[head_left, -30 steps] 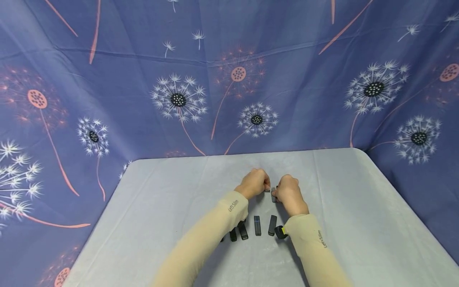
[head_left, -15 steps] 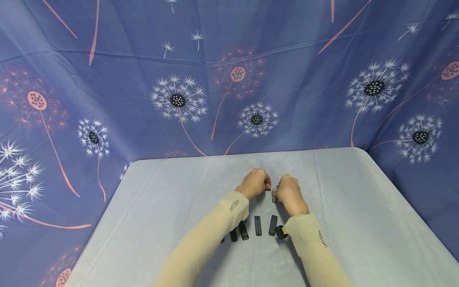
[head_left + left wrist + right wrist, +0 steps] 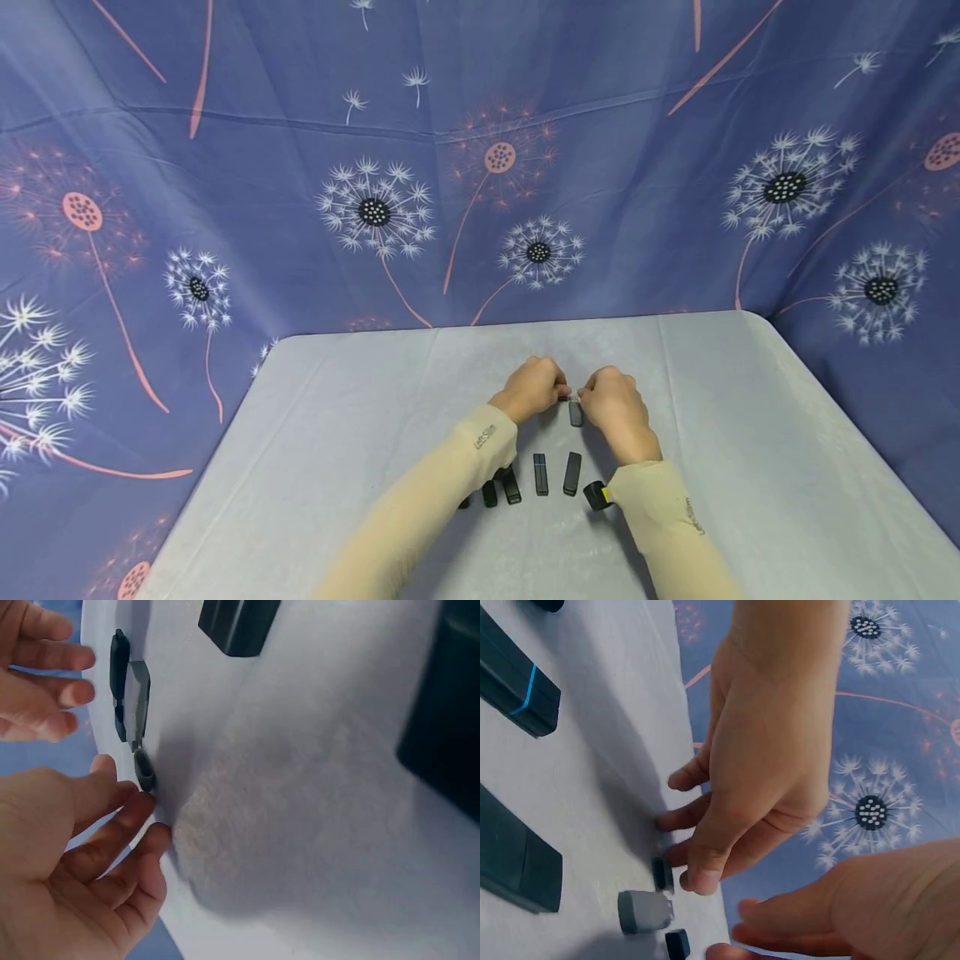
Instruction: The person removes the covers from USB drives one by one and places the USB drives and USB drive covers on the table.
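Observation:
My left hand (image 3: 534, 388) hovers at the back of the table, its loosely curved fingertips right by a small dark piece (image 3: 145, 771). Beside that piece lies a short grey stick (image 3: 575, 413) with a paler, metallic-looking end. A second dark piece (image 3: 662, 874) sits on the grey stick's other side, close to my right hand (image 3: 757, 765). The right fingers are spread and loosely bent, with nothing between them. In the head view, the right hand covers that second dark piece. Nothing shows gripped in the left hand.
Nearer the front, two black oblong sticks lie apart, one with a blue band (image 3: 541, 475), the other plain (image 3: 572, 473). Several more (image 3: 512, 485) lie partly under the left sleeve. A black wrist camera (image 3: 597, 495) hangs at the right cuff. A flowered blue curtain (image 3: 450, 208) stands behind the table.
My right hand has drawn off the grey stick, slightly to the right, and its fingers have loosened, so more of the stick shows. The left hand has shifted only a little to the right.

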Motion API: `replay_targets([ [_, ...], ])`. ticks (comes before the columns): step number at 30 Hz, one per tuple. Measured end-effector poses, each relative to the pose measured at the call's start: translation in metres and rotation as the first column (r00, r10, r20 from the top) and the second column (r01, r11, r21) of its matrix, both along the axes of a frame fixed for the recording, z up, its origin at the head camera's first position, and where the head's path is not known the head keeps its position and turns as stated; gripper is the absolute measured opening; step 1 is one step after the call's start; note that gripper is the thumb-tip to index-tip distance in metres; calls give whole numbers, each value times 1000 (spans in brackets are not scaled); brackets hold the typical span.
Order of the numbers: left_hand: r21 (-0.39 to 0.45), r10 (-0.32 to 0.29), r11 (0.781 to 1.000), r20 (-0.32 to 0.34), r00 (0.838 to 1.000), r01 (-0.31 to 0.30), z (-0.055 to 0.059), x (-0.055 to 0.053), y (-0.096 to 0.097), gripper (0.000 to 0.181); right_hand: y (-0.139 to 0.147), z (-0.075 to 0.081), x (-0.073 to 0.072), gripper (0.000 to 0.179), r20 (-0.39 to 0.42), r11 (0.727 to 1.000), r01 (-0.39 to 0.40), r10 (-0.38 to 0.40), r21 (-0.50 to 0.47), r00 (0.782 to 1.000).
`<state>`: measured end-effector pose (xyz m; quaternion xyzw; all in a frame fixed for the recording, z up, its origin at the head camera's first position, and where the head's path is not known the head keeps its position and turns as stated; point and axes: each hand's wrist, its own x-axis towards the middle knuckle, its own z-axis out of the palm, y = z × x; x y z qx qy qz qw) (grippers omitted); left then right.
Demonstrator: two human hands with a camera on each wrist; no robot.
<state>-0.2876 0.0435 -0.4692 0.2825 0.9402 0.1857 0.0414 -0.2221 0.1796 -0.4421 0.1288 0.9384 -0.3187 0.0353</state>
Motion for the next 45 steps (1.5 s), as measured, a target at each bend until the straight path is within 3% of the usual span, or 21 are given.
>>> replay_targets([
  [8, -86, -5, 996, -75, 997, -1, 1, 5, -12, 41, 3, -1, 15, 36, -187, 999, -2, -6, -39, 982],
  [12, -178, -26, 984, -144, 989, 0, 0, 10, -23, 59, -1, -5, 24, 43, -269, 998, -54, 50, -8, 962],
  [17, -262, -16, 965, -156, 988, -26, 4, 23, -39, 71, -9, -14, 39, 55, -364, 976, -190, 216, 106, 906],
  [22, -277, 7, 960, -114, 993, -38, 10, 47, -53, 78, -10, -16, 53, 62, -412, 925, -265, 361, 273, 837],
  [25, -279, 7, 959, -133, 991, -44, 11, 61, -63, 82, -8, -17, 60, 67, -393, 888, -287, 423, 359, 816],
  [28, -266, 12, 963, -151, 988, -52, 10, 76, -73, 84, -6, -18, 69, 74, -357, 856, -314, 468, 411, 808],
  [33, -182, 43, 981, -135, 990, -68, 2, 98, -91, 92, -4, -17, 82, 80, -322, 843, -348, 491, 411, 809],
  [38, -54, 108, 992, -84, 991, -113, 1, 119, -105, 95, -1, -15, 91, 94, -292, 845, -347, 480, 406, 827],
  [45, 31, 204, 979, -81, 976, -202, 6, 141, -117, 96, 0, -16, 100, 110, -337, 878, -314, 437, 361, 834],
])
